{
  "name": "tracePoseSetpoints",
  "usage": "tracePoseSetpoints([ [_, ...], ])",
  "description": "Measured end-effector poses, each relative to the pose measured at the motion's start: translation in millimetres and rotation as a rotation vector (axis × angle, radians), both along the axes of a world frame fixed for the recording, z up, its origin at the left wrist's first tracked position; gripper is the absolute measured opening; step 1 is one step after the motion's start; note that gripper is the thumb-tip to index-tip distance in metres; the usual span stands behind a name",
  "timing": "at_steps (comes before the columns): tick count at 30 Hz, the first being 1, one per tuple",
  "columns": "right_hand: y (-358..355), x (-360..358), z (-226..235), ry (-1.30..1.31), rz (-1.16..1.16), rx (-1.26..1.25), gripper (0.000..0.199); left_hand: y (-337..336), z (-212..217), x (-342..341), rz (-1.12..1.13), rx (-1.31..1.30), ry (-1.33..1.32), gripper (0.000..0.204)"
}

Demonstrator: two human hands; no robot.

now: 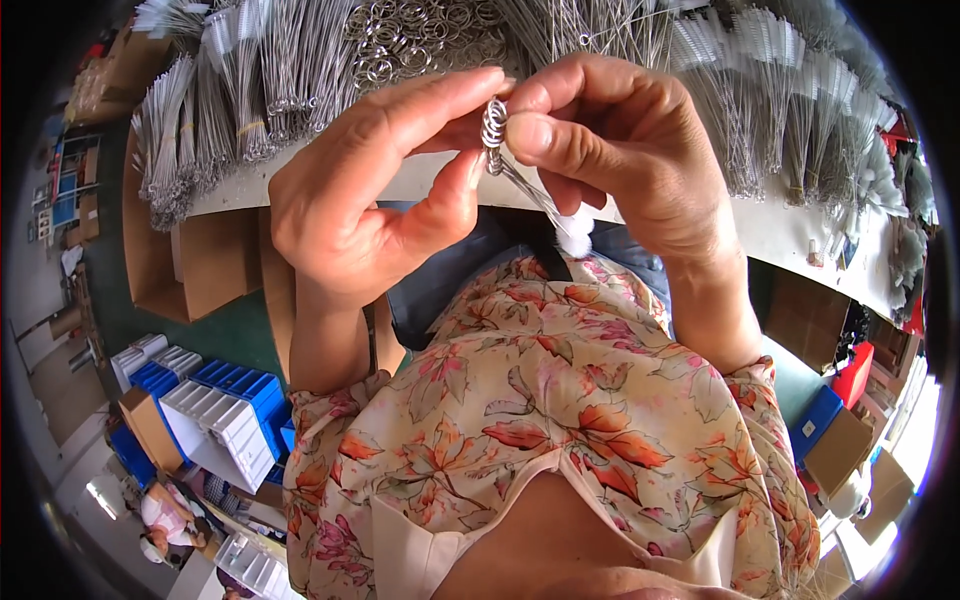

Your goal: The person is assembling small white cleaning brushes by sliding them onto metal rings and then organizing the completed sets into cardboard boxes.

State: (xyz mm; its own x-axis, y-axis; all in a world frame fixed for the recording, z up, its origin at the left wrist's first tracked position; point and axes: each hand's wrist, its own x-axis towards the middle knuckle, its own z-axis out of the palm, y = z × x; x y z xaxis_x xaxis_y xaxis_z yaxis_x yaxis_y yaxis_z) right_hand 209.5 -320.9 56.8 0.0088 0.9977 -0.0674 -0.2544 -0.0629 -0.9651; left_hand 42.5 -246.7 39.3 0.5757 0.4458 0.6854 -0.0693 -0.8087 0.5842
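In front of my chest, both hands work on a small set of thin wire brushes (532,190). Their stems slant down to the right and end in white bristles (574,236). Several shiny metal loops (493,125) cluster at the top end; whether a separate ring runs through them I cannot make out. My left hand (365,190) is closed around the loops, forefinger above and thumb below. From the other side my right hand (640,150) pinches the loops between thumb and forefinger, its other fingers curled behind.
A pale table (690,212) runs across beyond my hands. On it lie a heap of metal rings (420,40), brush bundles on the left (235,90) and more brush bundles on the right (790,110). Cardboard boxes (215,265) and blue and white crates (225,410) stand at left.
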Motion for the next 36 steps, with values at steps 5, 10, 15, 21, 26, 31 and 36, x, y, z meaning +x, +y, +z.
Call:
tracePoseSetpoints([
  [5, -0.4, 6.5, -5.3, -0.042, 0.117, 0.035, 0.013, 7.3, -5.3, -3.2, -0.119, -0.025, -0.068, 0.032],
  [10, -3.1, 3.4, -13.9, 0.100, 0.127, -0.027, 0.015, 3.5, 5.1, -1.8, -0.149, -0.376, -0.008, 0.025],
  [15, 1.1, -0.3, -14.5, 0.121, 0.181, -0.086, 0.017, 7.0, 0.0, -8.7, -0.031, -0.333, 0.124, 0.014],
  [21, 9.0, -11.1, -22.3, 0.061, 0.159, -0.046, 0.017, -1.1, -1.7, -20.6, -0.169, -1.195, -0.212, 0.014],
  [26, 17.5, -22.1, -25.8, 0.025, 0.199, 0.009, 0.014, -10.2, 8.4, -37.3, 0.156, -0.466, 0.275, 0.016],
  [31, 17.2, -41.8, -25.6, -0.084, 0.273, 0.006, 0.013, -14.6, 2.2, -69.3, -0.073, -1.153, -0.084, 0.020],
  [36, 19.7, -58.7, -30.9, -0.020, 0.315, 0.010, 0.014, -22.7, -0.3, -84.6, 0.153, -0.667, 0.194, 0.018],
])
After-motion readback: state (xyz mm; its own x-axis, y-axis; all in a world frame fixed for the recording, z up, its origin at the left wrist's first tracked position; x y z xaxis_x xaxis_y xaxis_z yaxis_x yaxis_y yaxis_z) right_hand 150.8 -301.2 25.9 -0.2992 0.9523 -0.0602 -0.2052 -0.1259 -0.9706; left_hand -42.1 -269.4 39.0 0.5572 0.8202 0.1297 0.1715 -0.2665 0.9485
